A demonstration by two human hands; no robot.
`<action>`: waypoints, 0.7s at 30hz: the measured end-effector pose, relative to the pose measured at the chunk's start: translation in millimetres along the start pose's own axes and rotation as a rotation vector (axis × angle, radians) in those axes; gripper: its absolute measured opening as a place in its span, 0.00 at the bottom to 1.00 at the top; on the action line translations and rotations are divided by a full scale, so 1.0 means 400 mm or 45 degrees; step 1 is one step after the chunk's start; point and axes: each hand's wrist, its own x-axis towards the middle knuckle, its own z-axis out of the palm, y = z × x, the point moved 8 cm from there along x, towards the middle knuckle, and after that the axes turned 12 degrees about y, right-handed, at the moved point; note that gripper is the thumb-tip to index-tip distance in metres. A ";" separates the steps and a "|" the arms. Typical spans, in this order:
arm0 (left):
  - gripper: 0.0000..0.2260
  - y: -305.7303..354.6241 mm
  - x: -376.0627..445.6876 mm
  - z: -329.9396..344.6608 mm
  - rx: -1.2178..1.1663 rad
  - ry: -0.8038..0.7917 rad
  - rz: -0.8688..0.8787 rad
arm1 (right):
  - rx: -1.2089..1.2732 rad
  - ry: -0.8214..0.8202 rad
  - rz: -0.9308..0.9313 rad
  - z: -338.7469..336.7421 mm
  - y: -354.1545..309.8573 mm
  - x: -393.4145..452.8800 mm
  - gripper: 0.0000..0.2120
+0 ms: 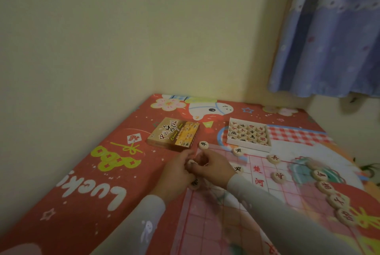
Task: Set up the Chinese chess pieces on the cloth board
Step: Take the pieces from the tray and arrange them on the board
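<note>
Two hands meet at the left edge of the cloth board [236, 209], which lies on a red patterned bed sheet [82, 172]. The left hand [176, 172] and right hand [211, 164] have their fingers curled together around pale wooden pieces [191, 162], pinching them between the fingertips; how many each holds cannot be told. One black-marked piece [195, 183] lies just under the left hand. Several pieces stand on the board: black ones [203, 145] along its far left side, red ones [274, 159] near the middle, and a row of red pieces [327, 187] down its right edge. Beyond the board sit a white tray [248, 145] filled with pieces and, to its left, the brown box lid [170, 136].
</note>
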 end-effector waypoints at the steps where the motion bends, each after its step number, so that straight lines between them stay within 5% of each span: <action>1: 0.29 -0.002 0.000 -0.003 -0.021 0.004 -0.005 | -0.004 0.020 0.001 -0.008 0.004 0.004 0.14; 7: 0.24 -0.060 0.015 -0.056 -0.040 0.143 -0.100 | 0.003 0.218 0.086 -0.073 0.070 0.040 0.11; 21: 0.14 -0.142 0.049 -0.064 -0.008 0.198 -0.216 | -0.241 0.225 0.088 -0.031 0.110 0.121 0.10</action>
